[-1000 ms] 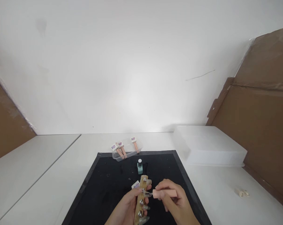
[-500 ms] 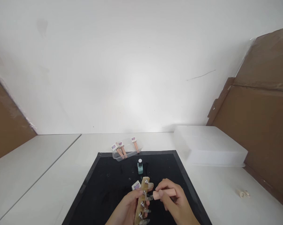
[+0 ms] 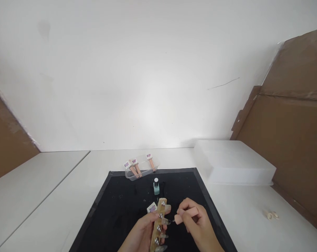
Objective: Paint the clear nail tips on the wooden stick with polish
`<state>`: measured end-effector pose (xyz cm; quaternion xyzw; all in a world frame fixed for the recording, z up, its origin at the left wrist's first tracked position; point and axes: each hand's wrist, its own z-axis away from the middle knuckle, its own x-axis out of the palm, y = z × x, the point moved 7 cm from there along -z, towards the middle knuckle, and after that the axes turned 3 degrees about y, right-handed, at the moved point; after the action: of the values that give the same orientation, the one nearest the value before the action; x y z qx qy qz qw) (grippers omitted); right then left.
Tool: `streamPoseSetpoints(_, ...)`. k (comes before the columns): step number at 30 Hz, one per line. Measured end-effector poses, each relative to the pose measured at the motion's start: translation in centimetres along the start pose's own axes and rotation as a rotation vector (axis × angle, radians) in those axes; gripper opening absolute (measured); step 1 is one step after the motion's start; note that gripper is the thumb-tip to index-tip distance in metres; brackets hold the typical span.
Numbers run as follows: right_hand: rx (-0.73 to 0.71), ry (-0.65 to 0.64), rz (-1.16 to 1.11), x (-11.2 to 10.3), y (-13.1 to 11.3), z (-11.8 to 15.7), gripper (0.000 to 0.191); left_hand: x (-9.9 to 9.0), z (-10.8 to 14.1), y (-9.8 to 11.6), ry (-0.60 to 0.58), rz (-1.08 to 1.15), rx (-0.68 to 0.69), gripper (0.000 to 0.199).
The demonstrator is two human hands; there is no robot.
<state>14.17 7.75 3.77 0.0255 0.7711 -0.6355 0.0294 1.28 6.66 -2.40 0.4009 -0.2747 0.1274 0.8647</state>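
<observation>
Held in my left hand (image 3: 142, 229) is a wooden nail practice stand (image 3: 155, 233), tilted lengthwise, with several metal studs and clear false nails (image 3: 165, 221) sticking out to its right. My right hand (image 3: 197, 224) pinches a pink nail polish brush cap (image 3: 187, 215); its thin dark brush points left, at the tip of the second false nail from the far end. I cannot tell whether the bristles touch it. Just beyond my left hand, partly hidden, lies a white bottle with a purple label (image 3: 152, 207). A teal nail polish bottle (image 3: 156, 187) stands farther back on the black mat.
A clear tray (image 3: 145, 172) with several pink-capped white bottles (image 3: 150, 159) lies at the mat's (image 3: 116, 196) far edge. Back right stands a translucent white box (image 3: 242, 168). Small beige rings (image 3: 272, 215) lie on the right of the white table. Cardboard panels (image 3: 287, 133) flank both sides.
My right hand has drawn the brush cap slightly right and tilted it, so the brush has shifted from over the false nail to its tip. My left hand keeps the stand nearly still.
</observation>
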Motion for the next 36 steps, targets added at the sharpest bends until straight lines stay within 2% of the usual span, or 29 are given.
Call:
streamPoseSetpoints(5,-0.052,0.024,0.035,-0.3,-0.2,0.1,0.018,0.0,-0.2,-0.2,-0.006,0.012,-0.033,0.038)
streamPoseSetpoints(9,-0.188,0.011,0.086,-0.1,-1.4,0.5,0.021,-0.2,-0.5,-0.5,-0.047,0.033,-0.074,0.037)
streamPoseSetpoints(14,-0.341,-0.059,0.135,0.7,-3.1,0.9,0.015,-0.2,-0.6,-0.6,-0.075,0.054,-0.069,0.033)
streamPoseSetpoints(20,-0.362,-0.112,0.190,1.1,-3.0,0.8,0.014,0.0,-0.6,-0.5,-0.064,0.054,-0.062,0.032)
streamPoseSetpoints(29,-0.298,-0.033,0.255,0.3,-1.6,0.5,0.016,0.2,-0.3,-0.3,-0.020,0.050,-0.088,0.034)
streamPoseSetpoints(36,-0.391,-0.047,0.214,0.3,-3.0,1.0,0.014,0.1,-0.4,-0.3,-0.019,0.033,-0.087,0.034)
